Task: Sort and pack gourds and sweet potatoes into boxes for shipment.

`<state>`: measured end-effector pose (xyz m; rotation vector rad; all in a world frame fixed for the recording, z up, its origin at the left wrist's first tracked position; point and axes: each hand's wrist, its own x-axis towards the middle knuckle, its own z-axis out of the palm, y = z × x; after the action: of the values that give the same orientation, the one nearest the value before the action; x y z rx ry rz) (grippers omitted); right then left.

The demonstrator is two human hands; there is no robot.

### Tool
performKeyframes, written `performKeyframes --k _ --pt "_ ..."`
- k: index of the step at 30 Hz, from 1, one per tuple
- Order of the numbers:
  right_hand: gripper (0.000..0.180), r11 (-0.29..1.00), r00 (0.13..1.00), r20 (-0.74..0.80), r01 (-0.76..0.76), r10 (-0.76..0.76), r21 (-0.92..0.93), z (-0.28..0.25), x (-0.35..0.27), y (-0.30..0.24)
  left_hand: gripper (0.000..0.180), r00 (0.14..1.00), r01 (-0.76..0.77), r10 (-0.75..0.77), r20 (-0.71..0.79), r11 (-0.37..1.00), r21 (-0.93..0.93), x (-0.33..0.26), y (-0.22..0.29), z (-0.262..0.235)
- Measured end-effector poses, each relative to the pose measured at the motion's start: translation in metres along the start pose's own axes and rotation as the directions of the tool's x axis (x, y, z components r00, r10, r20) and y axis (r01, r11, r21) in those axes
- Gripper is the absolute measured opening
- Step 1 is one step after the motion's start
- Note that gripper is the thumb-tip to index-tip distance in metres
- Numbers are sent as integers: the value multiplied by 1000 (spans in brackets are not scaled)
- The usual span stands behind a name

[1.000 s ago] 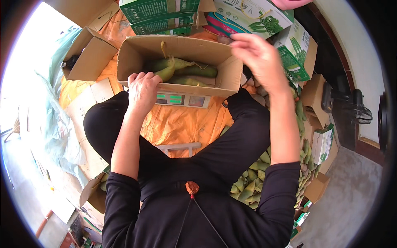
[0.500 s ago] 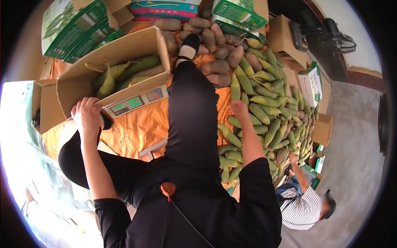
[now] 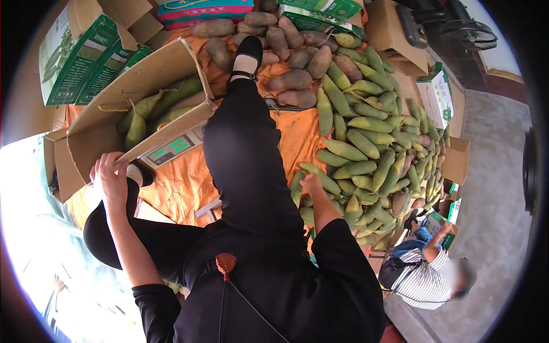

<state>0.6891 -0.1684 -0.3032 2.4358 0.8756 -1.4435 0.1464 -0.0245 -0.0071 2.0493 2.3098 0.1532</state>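
Note:
My left hand (image 3: 110, 180) grips the near rim of an open cardboard box (image 3: 86, 128), fingers bent over its edge. Inside lie several long green radishes (image 3: 138, 127), some with thin stalks. The box rests on a digital scale (image 3: 171, 150) with a lit green display. Over the near left edge of a large heap of green radishes (image 3: 359, 144), my right hand (image 3: 311, 185) is closed, its fingers curled beside one radish (image 3: 325, 178). Whether it holds anything is hidden.
Brownish-red roots (image 3: 290, 80) lie at the back by my foot. Orange sheeting (image 3: 183, 186) covers the ground. Printed green boxes (image 3: 86, 57) stand back left, and a fan (image 3: 466, 34) back right. Another person in a striped shirt (image 3: 420, 283) is at the lower right.
My right hand has come nearer to me and leftward over the heap. My left hand stays on the box rim. The view has shifted a little, and the other person's arm has moved.

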Motion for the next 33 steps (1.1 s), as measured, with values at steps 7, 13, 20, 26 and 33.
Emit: performKeyframes --k 7,13,20,26,33 --pt "51 991 977 -168 -132 131 6 24 -12 -11 13 1000 -6 6 -12 1000 -16 2 6 1" --pt "38 670 656 -291 449 -696 -591 7 -34 -80 13 1000 -16 15 -16 999 -36 4 9 2" --pt "24 -364 179 556 590 -812 -721 -3 -41 -146 12 999 -21 19 -34 998 -51 5 11 1" --pt "33 -607 414 762 461 -497 -647 -8 -54 -155 12 1000 14 -15 -14 995 -103 10 17 3" --pt "38 -407 546 560 385 -623 -829 -7 -20 -142 14 998 58 -60 -15 993 -100 3 8 -1"
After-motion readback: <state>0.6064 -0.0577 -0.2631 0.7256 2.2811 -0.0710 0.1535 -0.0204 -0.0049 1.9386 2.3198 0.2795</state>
